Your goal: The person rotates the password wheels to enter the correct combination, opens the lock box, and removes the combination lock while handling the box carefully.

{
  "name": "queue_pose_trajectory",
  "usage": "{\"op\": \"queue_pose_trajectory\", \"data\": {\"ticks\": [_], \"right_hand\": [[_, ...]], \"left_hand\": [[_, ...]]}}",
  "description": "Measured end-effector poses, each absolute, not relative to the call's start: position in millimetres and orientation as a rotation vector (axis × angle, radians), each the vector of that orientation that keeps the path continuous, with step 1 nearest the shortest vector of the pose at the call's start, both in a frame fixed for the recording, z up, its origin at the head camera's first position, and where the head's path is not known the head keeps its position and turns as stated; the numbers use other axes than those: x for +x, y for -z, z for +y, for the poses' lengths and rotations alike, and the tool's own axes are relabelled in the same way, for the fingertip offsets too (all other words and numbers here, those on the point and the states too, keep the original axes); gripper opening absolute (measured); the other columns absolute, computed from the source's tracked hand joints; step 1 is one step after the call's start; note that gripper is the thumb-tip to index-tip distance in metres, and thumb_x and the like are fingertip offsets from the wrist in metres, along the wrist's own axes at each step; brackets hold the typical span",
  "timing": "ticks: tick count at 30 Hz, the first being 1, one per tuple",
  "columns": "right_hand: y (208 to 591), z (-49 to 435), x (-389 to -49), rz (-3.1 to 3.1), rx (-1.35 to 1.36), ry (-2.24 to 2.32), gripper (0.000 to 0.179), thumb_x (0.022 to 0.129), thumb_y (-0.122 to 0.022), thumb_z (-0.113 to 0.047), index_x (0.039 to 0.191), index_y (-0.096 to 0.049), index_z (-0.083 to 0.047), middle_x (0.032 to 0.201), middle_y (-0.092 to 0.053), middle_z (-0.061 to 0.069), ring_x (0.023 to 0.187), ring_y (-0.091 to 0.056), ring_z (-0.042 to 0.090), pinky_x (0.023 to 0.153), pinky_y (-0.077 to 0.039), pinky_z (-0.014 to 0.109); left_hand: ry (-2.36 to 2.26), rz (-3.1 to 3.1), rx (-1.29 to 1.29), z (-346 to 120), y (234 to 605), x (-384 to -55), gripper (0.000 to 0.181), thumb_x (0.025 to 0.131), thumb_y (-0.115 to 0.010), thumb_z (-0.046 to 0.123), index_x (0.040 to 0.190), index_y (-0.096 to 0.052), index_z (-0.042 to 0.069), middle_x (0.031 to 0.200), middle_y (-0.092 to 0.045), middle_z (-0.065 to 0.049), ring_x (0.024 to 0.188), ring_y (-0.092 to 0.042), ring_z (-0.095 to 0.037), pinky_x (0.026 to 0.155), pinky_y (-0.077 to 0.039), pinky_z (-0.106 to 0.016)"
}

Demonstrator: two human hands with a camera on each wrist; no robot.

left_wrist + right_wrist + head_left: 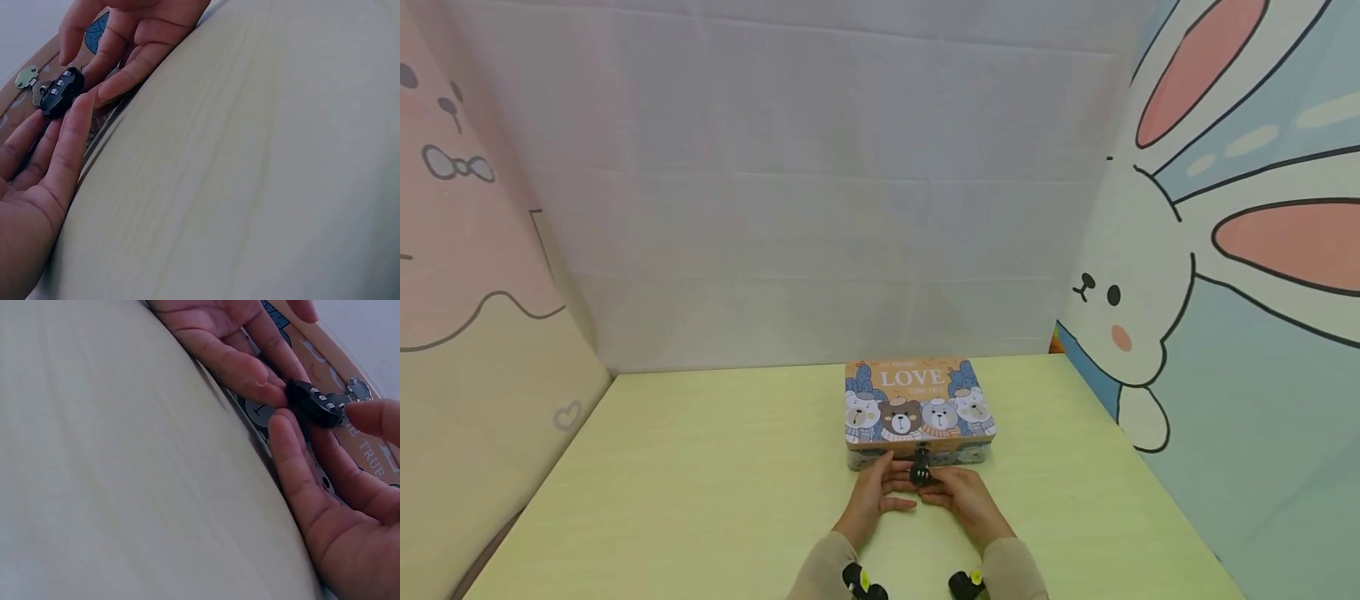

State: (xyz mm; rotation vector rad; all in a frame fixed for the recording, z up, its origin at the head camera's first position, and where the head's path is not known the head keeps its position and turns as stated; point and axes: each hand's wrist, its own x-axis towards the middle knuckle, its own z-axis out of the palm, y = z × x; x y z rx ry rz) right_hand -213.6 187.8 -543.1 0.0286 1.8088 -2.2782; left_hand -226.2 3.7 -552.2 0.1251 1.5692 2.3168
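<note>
A tin box (pixel 917 417) with cartoon bears and the word LOVE stands on the table, its lid down. From the metal hasp (pixel 28 78) on its front hangs a small black combination padlock (pixel 312 403) with several number wheels facing up. My left hand (pixel 877 493) holds the padlock from the left, fingers reaching its edge and thumb beside it. From the right, my right hand (pixel 964 498) holds its other side, fingers at the padlock's body. One right fingertip (pixel 359 415) is close to the shackle. The two thumbs almost meet in front of the padlock.
The pale yellow table (pixel 700 467) spreads out on both sides of the box. A white cloth wall (pixel 820 200) rises behind it. Printed side panels stand left and right, the right one showing a rabbit (pixel 1135 308).
</note>
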Motion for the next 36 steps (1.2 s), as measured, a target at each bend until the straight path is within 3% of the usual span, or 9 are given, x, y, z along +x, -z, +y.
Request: {"op": "queue_pose_trajectory", "data": {"ticks": [9,19,28,36], "right_hand": [[542.0,183.8,-211.8,1.791,0.09,2.345,0.024,0.095,-0.057,0.007,0.112,-0.058,0.023,0.095,-0.067,0.01,0.08,-0.069,0.015,0.077,-0.059,0.027],[543.6,183.4,-212.8,1.877,0.07,2.295,0.024,0.097,-0.055,0.005,0.111,-0.059,0.024,0.096,-0.066,0.012,0.08,-0.069,0.015,0.077,-0.059,0.027],[544.9,185.9,-212.5,1.848,0.066,2.276,0.022,0.097,-0.059,-0.001,0.107,-0.065,0.018,0.096,-0.067,0.012,0.078,-0.07,0.014,0.075,-0.06,0.027],[542.9,187.4,-212.8,1.793,0.06,2.312,0.022,0.094,-0.06,0.006,0.111,-0.061,0.019,0.095,-0.068,0.012,0.078,-0.071,0.016,0.077,-0.06,0.03]], "left_hand": [[-2.312,1.593,0.116,3.4,548.7,-224.1,0.063,0.106,-0.04,0.04,0.125,-0.055,-0.018,0.107,-0.069,-0.015,0.088,-0.067,-0.018,0.071,-0.062,-0.04],[-2.32,1.578,0.104,5.1,551.4,-225.9,0.062,0.105,-0.042,0.04,0.124,-0.057,-0.017,0.104,-0.07,-0.013,0.086,-0.067,-0.018,0.07,-0.062,-0.04],[-2.337,1.578,0.102,6.2,552.3,-224.0,0.06,0.106,-0.04,0.038,0.122,-0.058,-0.017,0.103,-0.07,-0.014,0.086,-0.068,-0.019,0.071,-0.062,-0.041],[-2.342,1.611,0.128,6.6,551.7,-223.2,0.06,0.105,-0.043,0.037,0.123,-0.057,-0.018,0.103,-0.07,-0.016,0.085,-0.068,-0.018,0.071,-0.062,-0.039]]}}
